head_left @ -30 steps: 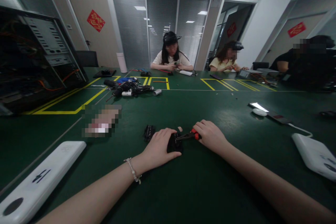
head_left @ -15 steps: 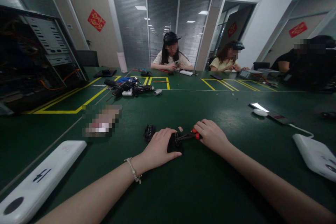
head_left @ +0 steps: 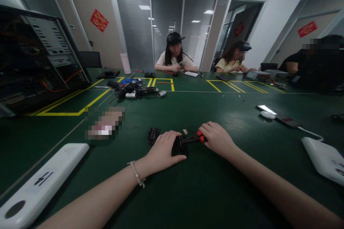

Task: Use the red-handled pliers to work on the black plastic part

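Observation:
My left hand (head_left: 162, 152) is wrapped over a small black part (head_left: 178, 147) that rests on the green table (head_left: 193, 193). My right hand (head_left: 217, 137) grips red-handled pliers (head_left: 192, 137) whose dark jaws point left into that black part. A second small black piece (head_left: 152, 135) lies just left of my left hand, untouched. A tiny pale bit (head_left: 185, 131) sits on the mat right behind the pliers.
A white box (head_left: 40, 186) lies at the near left, another white box (head_left: 324, 159) at the right with a cable. A phone and a white mouse (head_left: 267, 114) sit right of centre. Tools (head_left: 134, 89) and an open computer case (head_left: 37, 57) are far left. Three people sit across.

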`<action>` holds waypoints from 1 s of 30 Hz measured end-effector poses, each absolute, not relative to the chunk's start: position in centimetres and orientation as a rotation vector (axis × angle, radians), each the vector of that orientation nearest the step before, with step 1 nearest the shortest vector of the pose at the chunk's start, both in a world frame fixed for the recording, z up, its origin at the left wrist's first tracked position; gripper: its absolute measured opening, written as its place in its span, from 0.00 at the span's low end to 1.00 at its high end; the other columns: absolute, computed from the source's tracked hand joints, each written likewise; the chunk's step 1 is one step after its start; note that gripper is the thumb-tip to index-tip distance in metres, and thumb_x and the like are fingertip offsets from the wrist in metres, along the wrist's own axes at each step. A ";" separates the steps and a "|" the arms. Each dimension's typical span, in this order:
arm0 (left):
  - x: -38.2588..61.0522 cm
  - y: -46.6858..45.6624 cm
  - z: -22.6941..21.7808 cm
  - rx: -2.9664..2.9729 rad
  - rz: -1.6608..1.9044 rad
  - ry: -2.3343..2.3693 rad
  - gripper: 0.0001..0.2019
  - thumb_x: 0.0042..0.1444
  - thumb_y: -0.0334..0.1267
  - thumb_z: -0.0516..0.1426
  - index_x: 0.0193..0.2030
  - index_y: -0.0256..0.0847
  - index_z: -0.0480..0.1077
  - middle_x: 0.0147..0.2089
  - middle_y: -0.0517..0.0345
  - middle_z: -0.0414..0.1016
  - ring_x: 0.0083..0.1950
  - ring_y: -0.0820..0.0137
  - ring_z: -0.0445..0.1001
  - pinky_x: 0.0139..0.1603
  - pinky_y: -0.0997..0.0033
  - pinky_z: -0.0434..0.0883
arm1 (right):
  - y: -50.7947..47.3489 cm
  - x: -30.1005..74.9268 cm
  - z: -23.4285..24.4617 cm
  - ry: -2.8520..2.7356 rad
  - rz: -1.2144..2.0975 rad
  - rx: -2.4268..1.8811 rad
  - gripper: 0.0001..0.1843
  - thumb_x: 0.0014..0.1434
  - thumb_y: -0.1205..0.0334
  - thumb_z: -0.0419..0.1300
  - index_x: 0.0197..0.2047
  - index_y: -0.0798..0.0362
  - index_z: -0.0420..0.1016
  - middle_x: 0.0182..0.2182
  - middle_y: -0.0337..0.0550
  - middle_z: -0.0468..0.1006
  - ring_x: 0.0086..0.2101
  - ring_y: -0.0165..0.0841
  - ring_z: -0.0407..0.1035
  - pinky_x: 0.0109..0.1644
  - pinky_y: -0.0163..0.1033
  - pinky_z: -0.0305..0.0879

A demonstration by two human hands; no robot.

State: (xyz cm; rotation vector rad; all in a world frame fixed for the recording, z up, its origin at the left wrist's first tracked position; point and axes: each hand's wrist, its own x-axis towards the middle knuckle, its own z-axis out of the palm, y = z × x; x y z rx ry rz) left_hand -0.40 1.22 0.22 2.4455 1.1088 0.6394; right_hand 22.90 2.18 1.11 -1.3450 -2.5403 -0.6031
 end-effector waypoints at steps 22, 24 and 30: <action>-0.5 1.2 0.4 2.424 0.613 1.118 0.28 0.44 0.49 0.59 0.51 0.44 0.56 0.50 0.53 0.62 0.51 0.59 0.62 0.51 0.55 0.60 | 2.3 23.2 1.0 -2.568 -0.571 -1.403 0.12 0.43 0.69 0.58 0.35 0.55 0.68 0.33 0.44 0.70 0.33 0.34 0.61 0.36 0.39 0.57; -0.4 1.2 0.4 2.426 0.619 1.120 0.28 0.44 0.49 0.59 0.51 0.44 0.56 0.50 0.53 0.62 0.51 0.59 0.62 0.51 0.55 0.59 | 2.3 23.2 1.0 -2.566 -0.572 -1.398 0.12 0.42 0.69 0.58 0.35 0.55 0.68 0.33 0.44 0.70 0.33 0.34 0.61 0.37 0.39 0.57; -0.4 1.3 0.3 2.428 0.629 1.119 0.28 0.43 0.49 0.59 0.51 0.44 0.56 0.50 0.53 0.62 0.51 0.59 0.62 0.50 0.56 0.60 | 2.3 23.2 0.9 -2.546 -0.571 -1.370 0.11 0.42 0.68 0.58 0.34 0.54 0.68 0.32 0.44 0.70 0.33 0.34 0.61 0.36 0.38 0.57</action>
